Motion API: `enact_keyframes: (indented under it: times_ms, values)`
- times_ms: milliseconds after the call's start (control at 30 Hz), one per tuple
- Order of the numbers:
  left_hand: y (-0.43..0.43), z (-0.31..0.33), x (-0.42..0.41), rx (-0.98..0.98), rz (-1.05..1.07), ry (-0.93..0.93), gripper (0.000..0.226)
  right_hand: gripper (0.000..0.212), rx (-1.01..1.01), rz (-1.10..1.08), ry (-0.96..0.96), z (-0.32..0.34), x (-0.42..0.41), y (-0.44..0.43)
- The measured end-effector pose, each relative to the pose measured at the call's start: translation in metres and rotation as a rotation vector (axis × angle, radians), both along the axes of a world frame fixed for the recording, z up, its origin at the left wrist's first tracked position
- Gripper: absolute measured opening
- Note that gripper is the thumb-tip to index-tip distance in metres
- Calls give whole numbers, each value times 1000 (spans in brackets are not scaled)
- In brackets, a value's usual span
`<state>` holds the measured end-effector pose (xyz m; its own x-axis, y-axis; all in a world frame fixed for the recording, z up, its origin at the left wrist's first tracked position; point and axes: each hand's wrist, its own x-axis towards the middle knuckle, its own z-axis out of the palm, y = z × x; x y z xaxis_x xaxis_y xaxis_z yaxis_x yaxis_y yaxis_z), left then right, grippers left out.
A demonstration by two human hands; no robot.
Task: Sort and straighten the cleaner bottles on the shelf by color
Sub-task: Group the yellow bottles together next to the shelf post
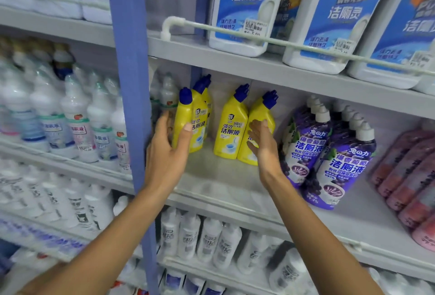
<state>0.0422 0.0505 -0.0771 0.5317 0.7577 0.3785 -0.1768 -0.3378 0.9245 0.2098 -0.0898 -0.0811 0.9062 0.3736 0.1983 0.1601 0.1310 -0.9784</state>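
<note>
On shelf (223, 177), left hand (169, 149) round yellow bottle (181, 116), right hand (263, 144) flat, perhaps against rightmost bottle (261, 111)

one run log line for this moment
phase: straightening | left hand: grips leftmost yellow bottle | right hand: flat against rightmost yellow bottle

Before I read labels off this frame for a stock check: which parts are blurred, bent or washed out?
Head view: the yellow toilet-cleaner bottles and purple bottles at centre are sharp enough to read. The white bottles on the left are smeared by blur. The guard rail slants and bows slightly from the wide lens. The light is even, with no strong glare.
</note>
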Motion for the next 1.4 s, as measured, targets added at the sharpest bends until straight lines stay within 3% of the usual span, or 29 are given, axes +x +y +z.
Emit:
enact_keyframes:
  times_ms: [133, 233, 300, 400, 500, 667, 867, 1100, 1233, 1400]
  values:
    - [10, 0, 18, 35, 124, 90, 81, 62, -31, 112, -115, 26, 4, 48]
    - [22, 11, 37, 39, 212, 183, 90, 33, -42, 198, -276, 44, 15, 80]
    - [26, 15, 48, 31, 233, 226, 77, 25, -140, 186, -415, 53, 27, 104]
    - [30, 4, 60, 36, 213, 261, 39, 40, -428, 205, -566, 47, 47, 142]
    - [36, -13, 61, 80, 251, 342, 29, 60, -589, 184, -654, 35, 56, 158]
    - [48, -16, 56, 92, 292, 405, 34, 54, -508, 132, -696, 24, 59, 152]
    - [41, -32, 47, 60, 267, 269, 44, 51, -394, 11, -762, 9, 48, 117]
    - [34, -30, 62, 73, 174, 261, 37, 43, -431, -113, -817, 8, 44, 52]
    - [14, -23, 78, 105, 114, 346, 56, 39, -479, -221, -842, 11, 46, 12]
    - [-2, -23, 108, 108, -108, 381, 110, 43, -539, -347, -769, 11, 50, -24]
